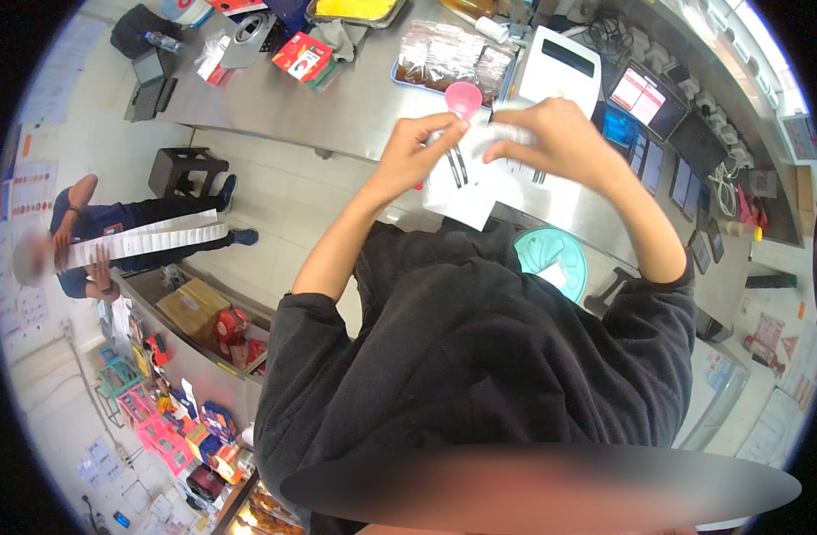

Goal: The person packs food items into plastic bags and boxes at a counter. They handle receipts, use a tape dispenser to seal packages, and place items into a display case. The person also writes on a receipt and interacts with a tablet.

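My left hand (pixel 418 150) has its thumb and index fingertip closed together at the narrow lower end of a small pink cup (pixel 463 98). Its wide rim faces up. My right hand (pixel 562 137), blurred by motion, is over white printed paper (pixel 512 134), thumb and fingers apart; whether it grips a piece cannot be made out. Below my left fingertips, more white paper (pixel 462 207) with black bars reaches past the counter edge over my lap. Just behind the pink cup, a blue-rimmed tray (pixel 408 81) carries stacks of clear-wrapped brown packets (pixel 442 50).
A white label printer (pixel 559 70) stands behind my right hand, with phones (pixel 649 164) and a tablet (pixel 642 93) farther right. A teal stool (pixel 569 254) is under the steel counter (pixel 315 120). At left, a person (pixel 107 231) holds long paper strips (pixel 154 241).
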Motion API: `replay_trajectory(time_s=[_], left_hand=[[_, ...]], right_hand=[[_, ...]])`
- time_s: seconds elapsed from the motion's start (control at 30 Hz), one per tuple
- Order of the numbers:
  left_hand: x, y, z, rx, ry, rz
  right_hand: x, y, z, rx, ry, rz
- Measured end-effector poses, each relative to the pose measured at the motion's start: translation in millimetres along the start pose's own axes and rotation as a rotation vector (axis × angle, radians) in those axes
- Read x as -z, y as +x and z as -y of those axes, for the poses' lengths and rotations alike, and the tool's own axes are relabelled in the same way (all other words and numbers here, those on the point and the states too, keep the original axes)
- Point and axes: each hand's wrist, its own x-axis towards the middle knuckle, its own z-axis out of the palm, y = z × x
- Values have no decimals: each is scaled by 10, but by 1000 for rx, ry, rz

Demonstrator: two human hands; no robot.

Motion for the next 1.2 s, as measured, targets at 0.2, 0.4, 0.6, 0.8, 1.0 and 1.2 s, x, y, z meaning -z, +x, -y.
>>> replay_trajectory(time_s=[0.2,0.4,0.6,0.8,1.0,1.2], left_hand=[[728,-29,3,123,-92,102],[1332,-528,18,271,-24,165],[1335,-686,-76,243,-13,-35],[1439,-382,471,196,245,-213],[925,82,-110,163,142,278],[838,70,-79,210,-37,330]], right_hand=[[480,-197,-554,-4,201,-95],[1049,-453,-756,-280,79,-84],[1199,-747,-1125,-207,-57,-161],[1318,-540,-1031,-117,293,-564],[178,898,265,323,172,342],[-314,1076,-69,426,292,32]])
